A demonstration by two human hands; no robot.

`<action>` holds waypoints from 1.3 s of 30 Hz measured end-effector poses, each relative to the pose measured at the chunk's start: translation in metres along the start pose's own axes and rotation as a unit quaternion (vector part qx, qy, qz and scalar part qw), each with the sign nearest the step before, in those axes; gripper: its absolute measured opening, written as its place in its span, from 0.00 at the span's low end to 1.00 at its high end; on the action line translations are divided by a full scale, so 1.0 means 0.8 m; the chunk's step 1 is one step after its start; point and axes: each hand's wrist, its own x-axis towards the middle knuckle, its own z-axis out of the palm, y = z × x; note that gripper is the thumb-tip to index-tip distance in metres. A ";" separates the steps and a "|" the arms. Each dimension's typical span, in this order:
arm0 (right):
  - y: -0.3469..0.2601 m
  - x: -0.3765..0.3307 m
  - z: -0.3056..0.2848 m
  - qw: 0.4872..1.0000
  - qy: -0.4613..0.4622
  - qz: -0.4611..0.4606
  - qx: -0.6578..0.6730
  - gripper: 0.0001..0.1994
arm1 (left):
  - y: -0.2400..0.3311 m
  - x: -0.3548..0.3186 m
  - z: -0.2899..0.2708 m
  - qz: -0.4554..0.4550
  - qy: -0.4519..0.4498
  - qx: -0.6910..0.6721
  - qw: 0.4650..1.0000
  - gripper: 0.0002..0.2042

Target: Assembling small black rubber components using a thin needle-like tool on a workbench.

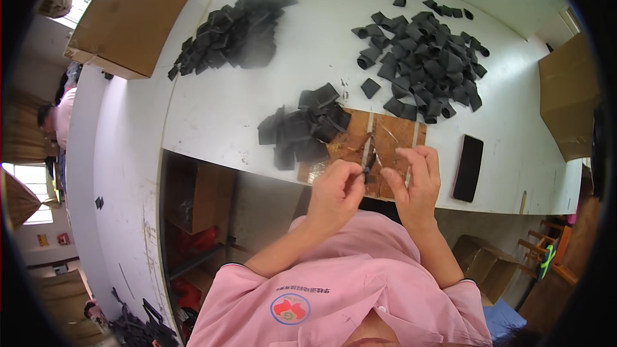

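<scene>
My left hand is closed, its thumb and fingertips pinching a small black piece over the near part of a worn brown board. Only the end of that piece shows past the fingers. To its right my right hand is raised above the board's right side, thumb and fingers apart, with nothing visible between them. A small heap of flat black pieces overlaps the board's left edge. Beyond the board lies a large pile of short, folded black sleeves, several showing open ends.
Farther left on the white table is another pile of flat black pieces. A black phone lies right of the board. Cardboard boxes stand at the left and right. A person is at the far left.
</scene>
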 end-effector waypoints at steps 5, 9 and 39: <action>-0.014 -0.014 0.010 0.967 -0.073 0.119 0.215 0.05 | 0.007 -0.005 0.027 0.115 0.041 0.019 0.992 0.07; -0.005 -0.013 0.029 0.997 -0.020 -0.008 0.079 0.05 | -0.010 -0.004 0.039 0.170 0.161 0.088 0.968 0.08; 0.011 0.079 0.027 0.707 -0.329 0.243 0.577 0.13 | -0.008 0.052 -0.021 -0.154 -0.090 -0.636 0.751 0.09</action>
